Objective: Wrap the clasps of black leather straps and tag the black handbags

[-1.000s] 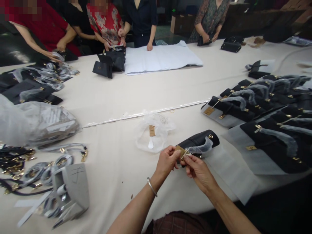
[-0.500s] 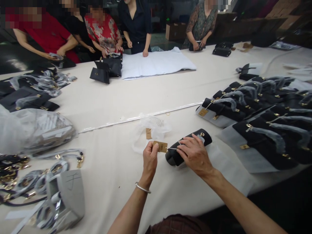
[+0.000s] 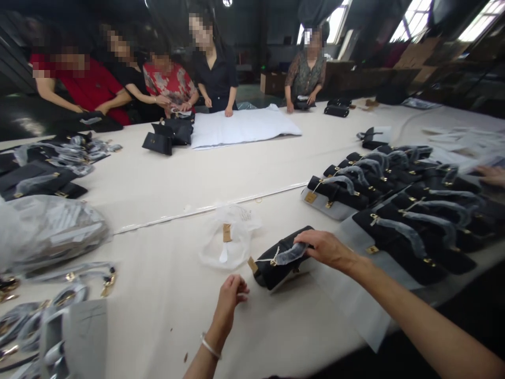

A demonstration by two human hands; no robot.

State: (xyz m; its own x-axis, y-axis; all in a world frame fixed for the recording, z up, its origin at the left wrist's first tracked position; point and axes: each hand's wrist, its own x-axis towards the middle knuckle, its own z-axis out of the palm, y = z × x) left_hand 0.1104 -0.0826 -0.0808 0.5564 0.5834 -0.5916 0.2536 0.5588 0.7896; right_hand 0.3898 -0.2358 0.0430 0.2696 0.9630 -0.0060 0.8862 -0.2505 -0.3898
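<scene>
Okay, so the big change here: the left hand (image 3: 231,300) has let go of the kraft swing tag (image 3: 252,265) and dropped back toward 6 o'clock, fingers loosely curled, with nothing in them. Half a second ago it was pinching that tag, with the string pulled tight. Now the tag hangs at the left end of the black handbag (image 3: 278,268), and the string has gone slack. The bag lies on its side on the tabletop (image 3: 158,326) at about 12 to 1 o'clock, turned a bit from before. The right hand (image 3: 321,249) has also moved, from flat on the bag's body to draped over its plastic-wrapped handle (image 3: 290,254). Its fingers curve over the wrap, but I can't tell if it's really gripping or just resting there. A clear plastic bag (image 3: 226,247) with a second tag sits just left of it, and a row of similar black handbags (image 3: 394,247) runs along 2 to 3 o'clock.
</scene>
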